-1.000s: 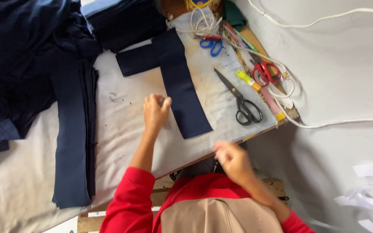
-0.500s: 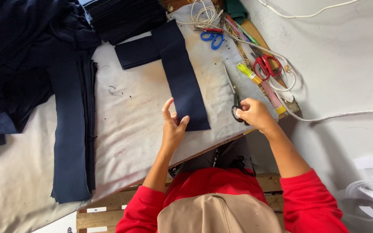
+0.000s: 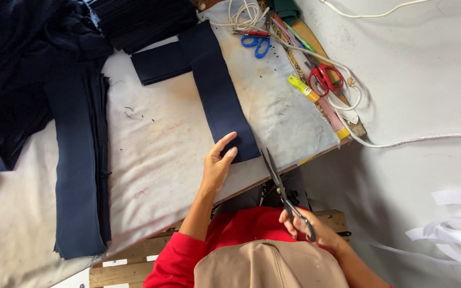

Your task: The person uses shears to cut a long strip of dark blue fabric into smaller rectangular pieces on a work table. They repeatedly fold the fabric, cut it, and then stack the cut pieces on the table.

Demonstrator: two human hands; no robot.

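Note:
My left hand (image 3: 217, 162) rests on the near end of a long navy fabric strip (image 3: 217, 85) that lies on the white padded table (image 3: 161, 144), fingers spread over its corner. My right hand (image 3: 306, 228) grips the handles of large black scissors (image 3: 284, 189), held off the table's front edge with the blades pointing up toward the strip's near end. A second navy piece (image 3: 161, 63) lies crosswise under the strip's far part.
A tall stack of navy strips (image 3: 80, 160) lies at the left, with dark cloth heaped behind (image 3: 22, 64). Blue scissors (image 3: 256, 44), red scissors (image 3: 324, 79), a yellow marker (image 3: 303, 88) and white cord (image 3: 348, 101) sit at the right edge. White paper scraps (image 3: 454, 229) lie on the floor.
My right hand picked the black scissors off the table and drew them back toward my body. My left hand stayed at the strip's near end.

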